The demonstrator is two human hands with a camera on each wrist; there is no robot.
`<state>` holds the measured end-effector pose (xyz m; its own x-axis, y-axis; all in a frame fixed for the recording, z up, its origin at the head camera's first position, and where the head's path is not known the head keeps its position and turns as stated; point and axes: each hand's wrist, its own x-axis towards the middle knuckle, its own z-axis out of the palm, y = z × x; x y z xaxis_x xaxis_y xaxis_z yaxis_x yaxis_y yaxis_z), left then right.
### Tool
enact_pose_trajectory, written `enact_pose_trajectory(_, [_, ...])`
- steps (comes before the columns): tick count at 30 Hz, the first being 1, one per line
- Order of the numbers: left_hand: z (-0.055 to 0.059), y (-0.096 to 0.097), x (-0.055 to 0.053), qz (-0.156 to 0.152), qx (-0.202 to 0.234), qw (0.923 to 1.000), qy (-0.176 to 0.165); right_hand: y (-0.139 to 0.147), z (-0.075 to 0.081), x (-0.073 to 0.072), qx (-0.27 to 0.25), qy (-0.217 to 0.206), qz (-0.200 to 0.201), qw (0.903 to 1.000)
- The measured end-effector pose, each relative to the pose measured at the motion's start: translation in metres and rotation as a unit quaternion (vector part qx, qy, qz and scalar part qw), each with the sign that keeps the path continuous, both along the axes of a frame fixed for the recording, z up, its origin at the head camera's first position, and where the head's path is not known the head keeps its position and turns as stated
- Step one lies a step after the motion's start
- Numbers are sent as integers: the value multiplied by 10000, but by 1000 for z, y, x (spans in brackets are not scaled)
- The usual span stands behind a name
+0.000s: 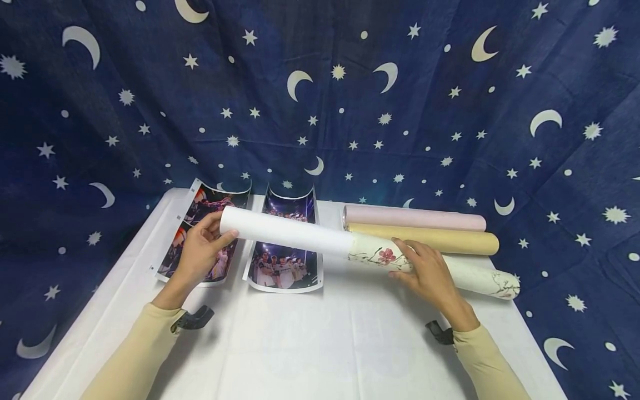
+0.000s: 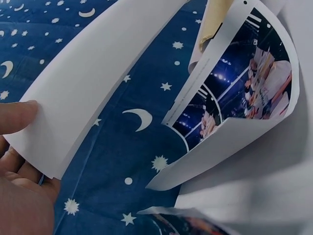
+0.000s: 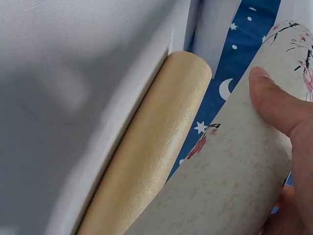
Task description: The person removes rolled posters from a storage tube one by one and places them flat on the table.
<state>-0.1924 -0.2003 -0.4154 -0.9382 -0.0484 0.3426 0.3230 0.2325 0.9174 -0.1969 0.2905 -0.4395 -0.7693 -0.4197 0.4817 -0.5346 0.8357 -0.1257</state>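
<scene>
A white paper roll [image 1: 290, 232] sticks out of the left end of a cream wallpaper roll [image 1: 475, 273] printed with red blossoms and dark branches. My left hand [image 1: 197, 253] pinches the white roll's far left end, thumb on the outside and fingers at the open rim. In the left wrist view, the thumb [image 2: 17, 117] lies on the white paper [image 2: 93, 83]. Around the middle of the wallpaper roll my right hand [image 1: 432, 275] curls its grip. Its thumb [image 3: 279, 100] presses the printed surface [image 3: 230, 181] in the right wrist view. The joined rolls slant down to the right.
Two curled photo posters [image 1: 282, 269] [image 1: 185, 250] lie on the white table [image 1: 300, 344] behind the white roll. A gold roll [image 1: 440, 240] and a pink roll [image 1: 415, 218] lie side by side at the back right. A dark blue star-and-moon cloth [image 1: 340, 150] hangs behind.
</scene>
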Motion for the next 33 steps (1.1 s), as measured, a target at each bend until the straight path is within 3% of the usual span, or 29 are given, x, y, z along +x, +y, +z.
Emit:
enact_pose_trajectory(15, [7,-17,5,170,403,9990,-40,12,-2,0,-67,-140,-173,9997])
enact_pose_trajectory(23, [7,-25,6,179,595,9978,230,18,-6,-4,-66,-81,-180,9998])
enact_pose_trajectory(27, [6,-28,6,285,892,9955,118,20,-13,-5,56,-74,-134,9999])
enact_pose_trajectory(33, [6,-28,2,513,1723,9836,-158,18,-24,-6,231,-283,120,9993])
